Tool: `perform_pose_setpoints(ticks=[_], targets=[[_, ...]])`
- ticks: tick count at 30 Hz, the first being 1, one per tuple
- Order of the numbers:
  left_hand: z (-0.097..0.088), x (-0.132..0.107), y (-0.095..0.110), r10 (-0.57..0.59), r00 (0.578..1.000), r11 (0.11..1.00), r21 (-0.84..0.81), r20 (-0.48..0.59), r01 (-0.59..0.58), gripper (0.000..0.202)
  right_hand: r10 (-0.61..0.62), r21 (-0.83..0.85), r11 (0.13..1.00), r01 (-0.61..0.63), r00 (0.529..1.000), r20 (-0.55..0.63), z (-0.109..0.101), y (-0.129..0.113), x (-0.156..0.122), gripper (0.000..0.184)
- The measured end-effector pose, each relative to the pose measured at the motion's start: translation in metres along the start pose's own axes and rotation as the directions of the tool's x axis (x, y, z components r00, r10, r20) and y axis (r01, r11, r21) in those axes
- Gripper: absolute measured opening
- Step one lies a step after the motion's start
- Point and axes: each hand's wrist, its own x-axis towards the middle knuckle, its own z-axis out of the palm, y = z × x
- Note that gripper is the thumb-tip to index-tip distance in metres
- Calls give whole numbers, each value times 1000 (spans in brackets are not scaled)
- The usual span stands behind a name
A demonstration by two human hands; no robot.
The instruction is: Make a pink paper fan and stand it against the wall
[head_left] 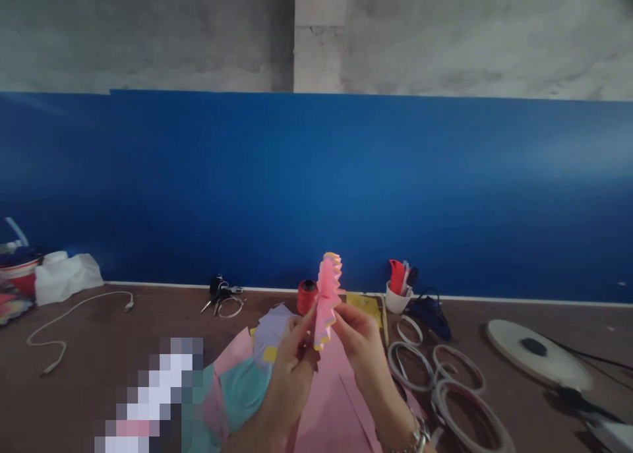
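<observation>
Both hands hold up a pleated pink paper fan [327, 296], folded like an accordion, with a yellow edge at its top. My left hand [291, 361] pinches its lower left side. On the other side my right hand [363, 344] pinches it too; a metal watch band shows on that wrist. Under the hands lie sheets of coloured paper: pink [336, 407], teal [242, 387] and pale purple [274, 324].
The brown surface [123, 347] holds several tape rings [448, 387], a red thread spool [306, 296], a white cup of tools [398, 288], keys [220, 293], a white cable [64, 328], a white round disc [537, 354] and a blue glue gun [432, 314]. A blue wall stands behind.
</observation>
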Motion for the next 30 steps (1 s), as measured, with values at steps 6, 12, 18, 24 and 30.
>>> perform_pose_setpoints(ticks=[6, 12, 18, 24, 30], targets=[[0, -4, 4, 77, 996, 989, 123, 38, -81, 59, 60, 132, 989, -62, 998, 20, -3, 2, 3, 24], [6, -4, 19, -144, 990, 980, -134, 6, 144, 24, 27, 341, 940, -19, 999, -19, -11, 20, 8, 18], [2, -2, 26, -412, 842, 814, -275, 348, 512, 27, 14, 320, 947, -11, 1000, -5, -18, 33, 11, 37], [2, 0, 23, -417, 861, 809, -312, 292, 498, 37, 32, 457, 887, -61, 997, 70, -15, 21, 17, 33], [4, 3, 16, -328, 936, 919, -186, 130, 348, 39, 83, 350, 931, -107, 993, 83, -17, 3, 17, 53]])
